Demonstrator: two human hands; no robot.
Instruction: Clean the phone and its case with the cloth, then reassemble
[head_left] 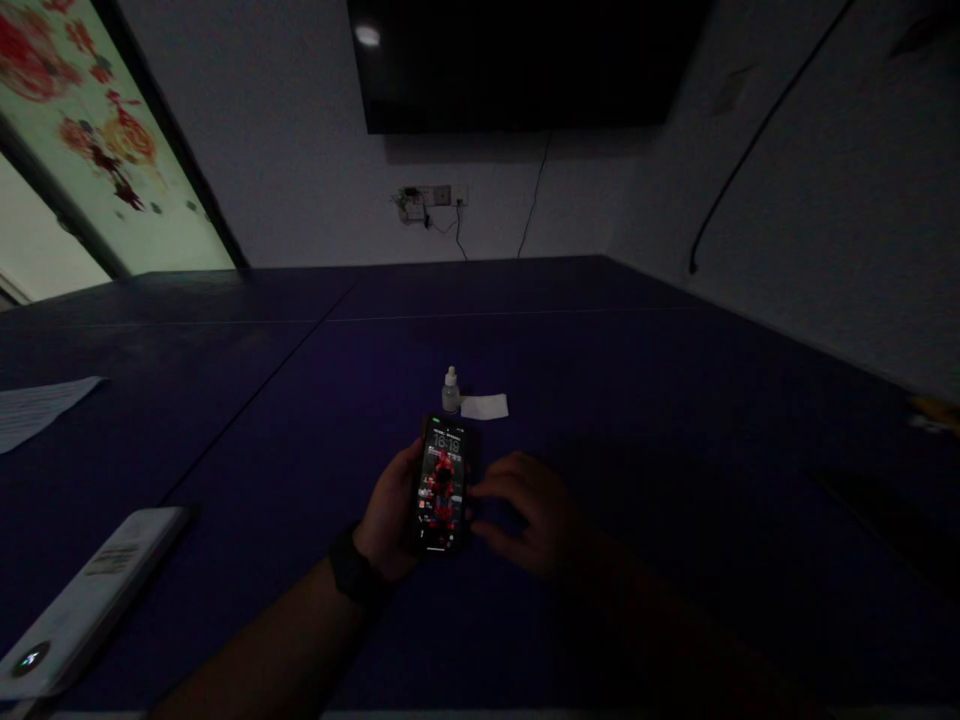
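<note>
i'm seeing the dark blue table (570, 350) spreading wide; the right hand (529, 510) is hovering, thumb and fingers parted; beside it the left hand (391, 508) is gripping the phone (442, 490), screen already lit; the white slip (487, 407) and dropper bottle (450, 395) are sitting beyond, unhandled.

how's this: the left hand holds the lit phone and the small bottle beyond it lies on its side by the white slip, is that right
Not quite: the head view shows the small bottle standing upright, not on its side. It is beyond the lit phone in the left hand and by the white slip.
</note>
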